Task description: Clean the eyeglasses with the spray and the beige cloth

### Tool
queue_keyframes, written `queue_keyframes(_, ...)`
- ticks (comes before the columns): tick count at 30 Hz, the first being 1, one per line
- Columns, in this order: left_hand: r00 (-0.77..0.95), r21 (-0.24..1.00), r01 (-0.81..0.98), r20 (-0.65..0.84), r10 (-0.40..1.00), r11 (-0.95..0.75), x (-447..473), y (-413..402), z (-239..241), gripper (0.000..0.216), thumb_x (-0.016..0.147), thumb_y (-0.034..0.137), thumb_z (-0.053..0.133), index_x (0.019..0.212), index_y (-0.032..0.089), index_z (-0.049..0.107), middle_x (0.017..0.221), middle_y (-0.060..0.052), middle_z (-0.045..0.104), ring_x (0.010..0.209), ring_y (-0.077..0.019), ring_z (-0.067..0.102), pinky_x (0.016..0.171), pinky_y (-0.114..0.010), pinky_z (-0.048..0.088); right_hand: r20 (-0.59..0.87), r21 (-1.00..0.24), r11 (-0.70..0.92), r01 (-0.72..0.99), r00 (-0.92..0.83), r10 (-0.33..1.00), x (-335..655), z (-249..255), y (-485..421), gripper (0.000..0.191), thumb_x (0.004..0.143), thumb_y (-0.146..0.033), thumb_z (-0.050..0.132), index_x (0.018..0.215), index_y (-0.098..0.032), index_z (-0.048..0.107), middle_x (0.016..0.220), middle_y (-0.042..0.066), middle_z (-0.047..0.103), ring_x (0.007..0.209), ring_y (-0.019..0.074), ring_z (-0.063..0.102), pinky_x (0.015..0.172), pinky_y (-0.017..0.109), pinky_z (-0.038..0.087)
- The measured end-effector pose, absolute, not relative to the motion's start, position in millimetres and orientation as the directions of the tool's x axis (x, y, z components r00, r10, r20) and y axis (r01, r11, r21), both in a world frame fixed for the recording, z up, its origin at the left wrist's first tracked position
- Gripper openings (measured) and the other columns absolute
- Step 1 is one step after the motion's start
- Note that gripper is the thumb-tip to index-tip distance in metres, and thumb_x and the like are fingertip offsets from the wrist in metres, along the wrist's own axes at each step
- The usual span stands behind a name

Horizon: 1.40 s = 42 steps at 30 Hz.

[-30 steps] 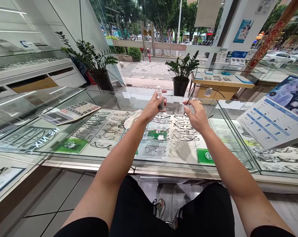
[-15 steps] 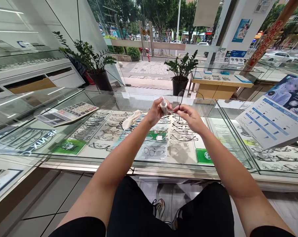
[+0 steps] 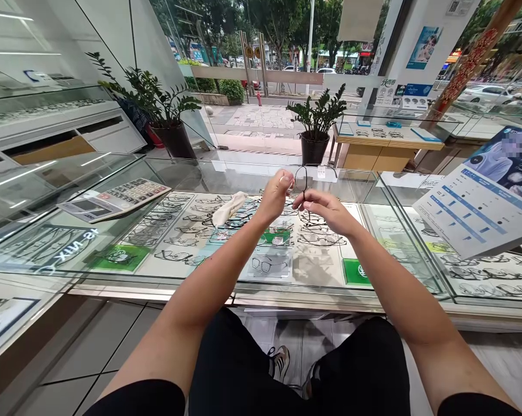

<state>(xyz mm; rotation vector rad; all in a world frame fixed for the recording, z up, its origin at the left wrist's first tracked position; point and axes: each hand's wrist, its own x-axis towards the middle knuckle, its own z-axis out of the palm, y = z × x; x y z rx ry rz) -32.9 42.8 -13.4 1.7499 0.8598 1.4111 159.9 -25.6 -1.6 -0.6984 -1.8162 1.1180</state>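
Fingers of our left hand (image 3: 275,195), a pale cloth (image 3: 228,209) lying on the surface (image 3: 243,170) to their left, are curled around a small bottle hidden by the hand; and just right of them, we've got glasses (image 3: 306,180) raised, pinched in our right hand (image 3: 329,209)!
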Motion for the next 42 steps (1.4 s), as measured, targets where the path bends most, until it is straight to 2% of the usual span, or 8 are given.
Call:
queue_keyframes(6,0.188,0.817,0.086,0.549,0.815,-0.570,-32,44,-19,0.070,0.095,0.092,0.052,0.082,0.024,0.055,0.080,-0.002,0.055,0.076,-0.0197,0.052,0.076,-0.035,0.046,0.386,-0.897,0.442,0.003,-0.484,0.786,159,-4,-24,0.028,0.102,-0.052,0.072,0.106,-0.026,0.079,0.108,0.005,0.078,0.105,0.0234,0.069,0.103,0.043,0.054)
queue_keyframes(12,0.196,0.793,0.053,0.587,0.785,-0.606,-33,43,-20,0.064,0.101,0.085,0.051,0.085,0.024,0.056,0.082,-0.001,0.054,0.077,-0.0201,0.051,0.080,-0.037,0.044,0.369,-0.903,0.430,0.012,-0.490,0.790,160,-4,-25,0.037,0.100,-0.061,0.073,0.107,-0.025,0.080,0.111,0.006,0.080,0.108,0.0254,0.070,0.106,0.045,0.056)
queue_keyframes(18,0.238,0.797,0.185,0.531,0.813,-0.575,-30,30,-14,0.069,0.097,0.092,0.048,0.088,0.024,0.056,0.086,-0.003,0.059,0.084,-0.0236,0.054,0.078,-0.037,0.040,0.454,-0.883,0.470,-0.006,-0.269,0.850,166,-6,-17,0.045,0.096,-0.069,0.075,0.114,-0.027,0.077,0.120,0.007,0.081,0.111,0.0262,0.072,0.104,0.045,0.059)
queue_keyframes(22,0.328,0.768,0.176,0.544,0.772,-0.616,-25,24,-15,0.071,0.096,0.093,0.048,0.085,0.023,0.054,0.085,-0.004,0.059,0.083,-0.0238,0.054,0.077,-0.036,0.039,0.482,-0.873,0.488,-0.016,-0.186,0.856,168,-7,-13,0.048,0.096,-0.071,0.075,0.120,-0.029,0.075,0.127,0.007,0.080,0.112,0.0264,0.072,0.101,0.044,0.061)
queue_keyframes(29,0.335,0.758,0.171,0.556,0.760,-0.630,-22,24,-17,0.069,0.097,0.091,0.049,0.084,0.023,0.053,0.083,-0.004,0.058,0.084,-0.0245,0.055,0.077,-0.037,0.040,0.498,-0.863,0.505,-0.016,-0.196,0.845,167,-5,-15,0.049,0.097,-0.072,0.074,0.121,-0.029,0.075,0.128,0.008,0.081,0.120,0.0281,0.072,0.106,0.046,0.062)
queue_keyframes(35,0.330,0.765,0.151,0.558,0.762,-0.626,-23,24,-17,0.072,0.096,0.093,0.050,0.082,0.022,0.052,0.080,-0.002,0.055,0.078,-0.0210,0.052,0.074,-0.035,0.038,0.491,-0.865,0.502,0.004,-0.196,0.848,166,-8,-15,0.051,0.098,-0.073,0.073,0.124,-0.029,0.075,0.130,0.008,0.081,0.118,0.0276,0.072,0.104,0.046,0.063)
queue_keyframes(42,0.325,0.779,0.172,0.532,0.782,-0.602,-26,27,-18,0.075,0.094,0.097,0.047,0.085,0.023,0.055,0.082,-0.003,0.060,0.078,-0.0214,0.054,0.072,-0.035,0.039,0.499,-0.864,0.500,-0.060,-0.235,0.834,164,-7,-16,0.049,0.097,-0.071,0.076,0.122,-0.028,0.076,0.131,0.007,0.081,0.124,0.0274,0.073,0.113,0.045,0.061)
